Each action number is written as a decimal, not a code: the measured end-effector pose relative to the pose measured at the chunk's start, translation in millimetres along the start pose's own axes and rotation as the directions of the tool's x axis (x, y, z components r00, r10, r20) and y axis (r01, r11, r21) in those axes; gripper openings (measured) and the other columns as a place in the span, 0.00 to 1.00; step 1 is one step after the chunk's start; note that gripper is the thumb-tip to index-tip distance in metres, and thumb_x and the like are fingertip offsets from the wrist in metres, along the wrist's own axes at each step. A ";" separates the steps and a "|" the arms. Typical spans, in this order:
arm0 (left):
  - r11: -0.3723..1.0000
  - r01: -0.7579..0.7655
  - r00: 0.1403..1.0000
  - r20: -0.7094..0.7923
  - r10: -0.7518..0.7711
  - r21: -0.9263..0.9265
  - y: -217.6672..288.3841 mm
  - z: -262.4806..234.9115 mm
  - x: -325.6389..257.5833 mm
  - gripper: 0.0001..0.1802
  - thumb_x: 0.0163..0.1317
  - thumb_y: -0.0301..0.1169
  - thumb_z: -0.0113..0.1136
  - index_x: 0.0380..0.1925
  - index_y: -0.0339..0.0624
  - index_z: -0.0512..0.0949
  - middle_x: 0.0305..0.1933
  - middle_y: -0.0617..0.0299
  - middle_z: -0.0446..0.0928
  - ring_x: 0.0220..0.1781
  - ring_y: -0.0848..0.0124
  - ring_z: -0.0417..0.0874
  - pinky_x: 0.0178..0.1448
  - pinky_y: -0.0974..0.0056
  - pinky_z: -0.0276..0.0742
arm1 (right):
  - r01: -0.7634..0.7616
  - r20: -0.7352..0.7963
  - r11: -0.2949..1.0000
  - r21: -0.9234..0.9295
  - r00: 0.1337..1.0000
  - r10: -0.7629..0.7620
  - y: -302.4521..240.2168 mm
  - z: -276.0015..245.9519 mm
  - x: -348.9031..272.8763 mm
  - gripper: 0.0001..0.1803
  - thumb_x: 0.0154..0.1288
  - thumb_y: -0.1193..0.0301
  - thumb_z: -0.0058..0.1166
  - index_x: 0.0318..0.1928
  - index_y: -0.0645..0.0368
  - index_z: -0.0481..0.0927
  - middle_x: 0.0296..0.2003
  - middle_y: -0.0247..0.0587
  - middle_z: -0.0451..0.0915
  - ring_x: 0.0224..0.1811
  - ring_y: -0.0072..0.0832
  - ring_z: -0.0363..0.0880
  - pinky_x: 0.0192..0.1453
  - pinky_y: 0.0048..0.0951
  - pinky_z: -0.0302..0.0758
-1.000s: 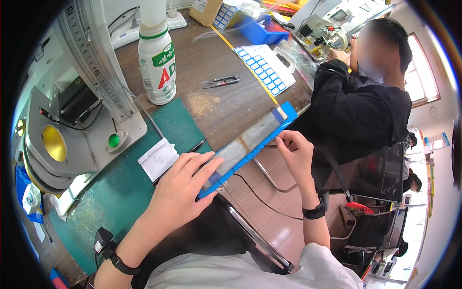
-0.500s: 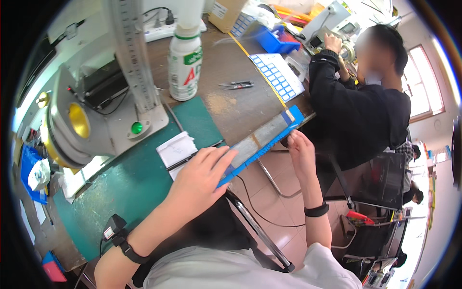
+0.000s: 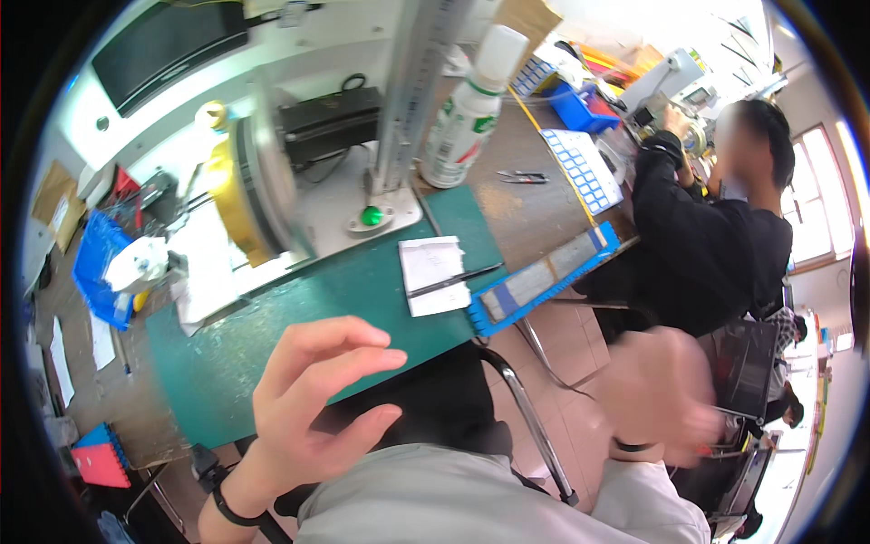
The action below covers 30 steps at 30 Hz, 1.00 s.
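Note:
My left hand (image 3: 317, 399) is raised in front of the near edge of the green mat (image 3: 362, 299). Its fingers are apart and curved, with nothing in them. To the right, over the floor, my right hand (image 3: 657, 394) is smeared by motion, so its fingers cannot be made out. A long grey bar with blue edging (image 3: 544, 275) lies slantwise along the table's right edge, touched by neither hand. Beside its near end is a white notepad (image 3: 430, 260), and a black pen (image 3: 458, 279) lies across it.
A machine with an upright scale column (image 3: 403, 118), a yellow-rimmed wheel (image 3: 237, 195) and a green button (image 3: 371, 216) stands behind the mat. Near it are a white spray can (image 3: 462, 118), small snips (image 3: 524, 178) and blue bins (image 3: 98, 263). A person in black (image 3: 716, 227) sits at the right.
Both hands have come away from the blue-edged bar, the left one back and to the left, the right one lower. The bar stays at the table edge. The view has swung left.

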<state>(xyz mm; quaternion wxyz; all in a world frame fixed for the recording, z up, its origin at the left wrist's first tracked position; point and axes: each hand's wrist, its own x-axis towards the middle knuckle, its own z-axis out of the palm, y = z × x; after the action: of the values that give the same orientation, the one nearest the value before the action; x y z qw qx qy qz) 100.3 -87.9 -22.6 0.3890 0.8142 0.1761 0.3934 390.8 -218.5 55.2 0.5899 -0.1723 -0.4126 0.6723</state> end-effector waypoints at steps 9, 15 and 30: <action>0.922 0.170 0.932 -0.246 -0.265 -0.349 -11.6 -35.1 -32.5 0.17 0.64 0.21 0.73 0.53 0.30 0.85 0.63 0.51 0.73 0.57 0.65 0.82 0.55 0.62 0.83 | -0.052 -0.182 0.663 -0.747 0.975 -0.129 158.5 30.8 88.4 0.08 0.75 0.83 0.57 0.50 0.61 0.77 0.46 0.35 0.82 0.39 0.20 0.75 0.48 0.23 0.75; 0.774 0.229 0.900 -0.174 -0.400 -0.590 -19.7 -52.8 -37.9 0.15 0.62 0.14 0.72 0.49 0.29 0.87 0.62 0.53 0.73 0.57 0.66 0.86 0.54 0.65 0.89 | -0.161 -0.299 0.652 -0.741 0.949 -0.105 160.6 42.9 105.8 0.05 0.69 0.79 0.71 0.43 0.61 0.88 0.38 0.31 0.88 0.36 0.18 0.76 0.43 0.22 0.75; 0.488 0.210 0.832 -0.107 -0.545 -0.847 -42.9 -51.6 -50.9 0.02 0.68 0.22 0.72 0.37 0.39 0.87 0.52 0.60 0.75 0.54 0.67 0.88 0.48 0.68 0.94 | 0.077 -0.188 0.689 -0.721 0.935 -0.301 172.4 39.1 109.4 0.05 0.86 0.77 0.45 0.55 0.63 0.67 0.43 0.45 0.84 0.42 0.20 0.79 0.50 0.23 0.76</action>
<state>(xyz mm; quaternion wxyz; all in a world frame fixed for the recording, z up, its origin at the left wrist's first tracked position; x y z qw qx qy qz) 29.0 -65.3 -61.4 0.7529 0.3978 0.2239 0.4741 223.8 -123.6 -24.1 0.6002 -0.4366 -0.5612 0.3662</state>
